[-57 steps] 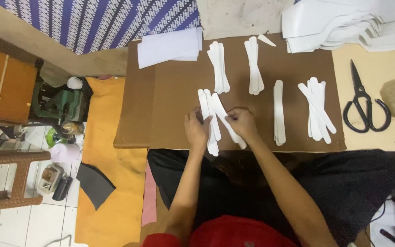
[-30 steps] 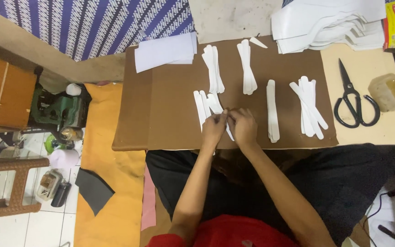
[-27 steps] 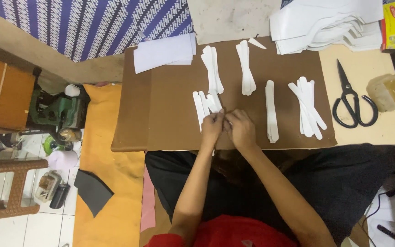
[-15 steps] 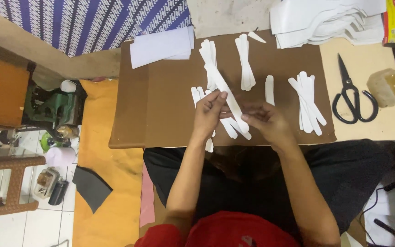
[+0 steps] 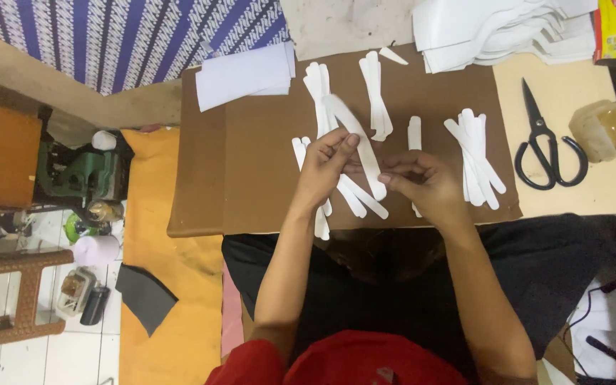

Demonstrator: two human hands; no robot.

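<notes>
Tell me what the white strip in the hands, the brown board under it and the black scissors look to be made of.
White strip, pinched by the left hand with the right hand beside it: thin matte sheet, likely paper or stiff interlining; it holds its cut shape.
Brown board: dull, flat, cardboard-like.
Scissors: black throughout, probably painted metal; hard to confirm.

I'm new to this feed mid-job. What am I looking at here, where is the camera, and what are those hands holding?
One camera, worn on a person's head, looks straight down. No machine: two bare hands work over a brown cardboard sheet. The left hand pinches a long white strip with rounded ends; the right hand is curled beside it, touching the strip's lower end. Piles of similar white strips lie around, a stack of white sheets at the far left corner, and black scissors to the right.
</notes>
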